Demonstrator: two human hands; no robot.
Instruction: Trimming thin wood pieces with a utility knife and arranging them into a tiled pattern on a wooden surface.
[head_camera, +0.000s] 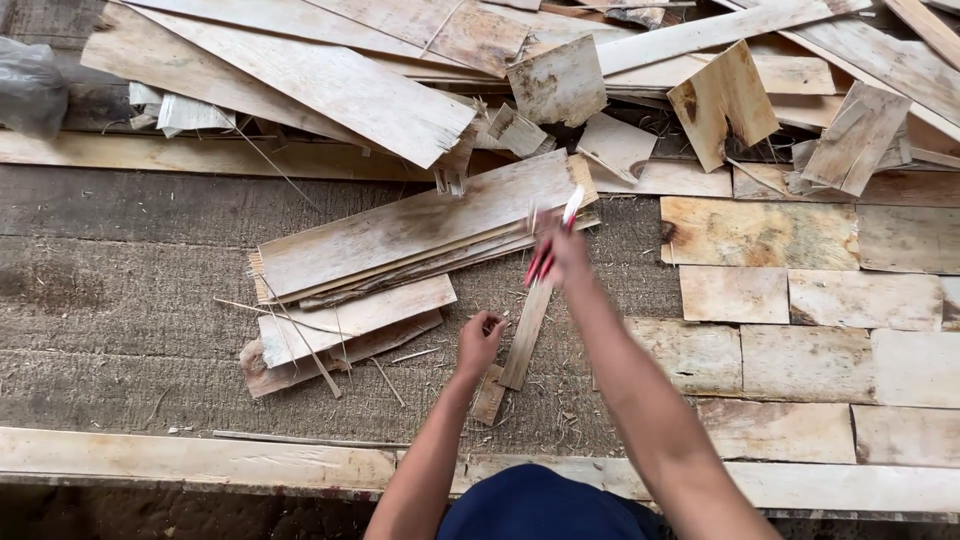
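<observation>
A narrow wood strip (526, 335) is seen just below the middle of the frame, lying on the rough grey work surface (120, 290) and running up toward the right hand (562, 248). The right hand is clenched around a red-and-white handled tool (553, 240), held over the upper end of the strip; the motion blur there means it cannot be told whether the tool touches the wood. The left hand (480, 340) is placed just left of the strip, fingers curled loosely, with nothing clearly grasped. A small offcut (489, 394) lies beside the strip's lower end. A stack of veneer sheets (400, 235) is spread to the left of centre. Squared veneer pieces (790, 300) are laid in rows at the right, and a loose heap of scraps (560, 60) fills the top.
</observation>
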